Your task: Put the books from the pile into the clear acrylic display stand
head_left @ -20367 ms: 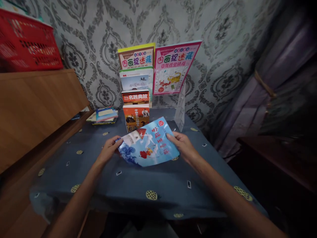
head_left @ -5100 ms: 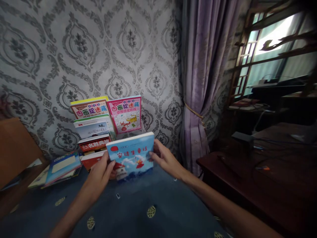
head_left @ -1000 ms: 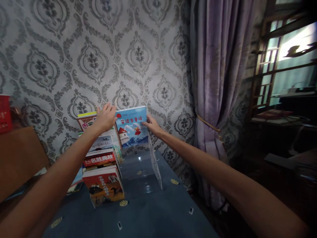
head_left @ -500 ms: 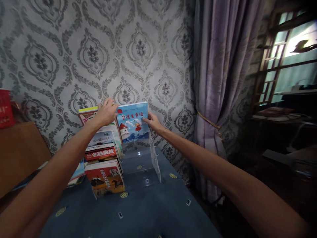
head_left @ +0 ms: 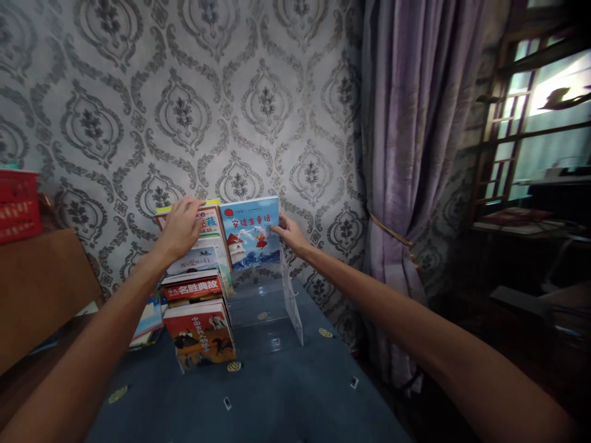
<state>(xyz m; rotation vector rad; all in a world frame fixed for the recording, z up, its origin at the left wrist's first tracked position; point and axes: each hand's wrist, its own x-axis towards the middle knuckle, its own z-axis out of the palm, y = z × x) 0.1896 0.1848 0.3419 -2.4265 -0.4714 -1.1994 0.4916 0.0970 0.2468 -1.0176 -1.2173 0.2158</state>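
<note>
A blue picture book (head_left: 253, 243) with red lettering stands upright in the back right tier of a clear tiered book rack (head_left: 292, 311). My right hand (head_left: 292, 235) grips its right edge, thumb in front and fingers partly hidden behind. My left hand (head_left: 182, 227) lies over the top of a brown-edged book (head_left: 212, 221) in the back left tier, its fingers extended across the cover. Lower in the left column are a pale book (head_left: 196, 261), a red-banded book (head_left: 194, 288) and a red-orange book (head_left: 203, 335) at the front.
The rack stands on a dark blue tablecloth (head_left: 277, 400) against patterned wallpaper. A cardboard box (head_left: 46, 289) with a red basket (head_left: 18, 206) above it is at left, near more books (head_left: 148, 320). A purple curtain (head_left: 401, 184) hangs on the right.
My left hand has moved left from the blue book's top corner onto the brown-edged book. My right hand stays at the blue book's right edge. The view has shifted slightly.
</note>
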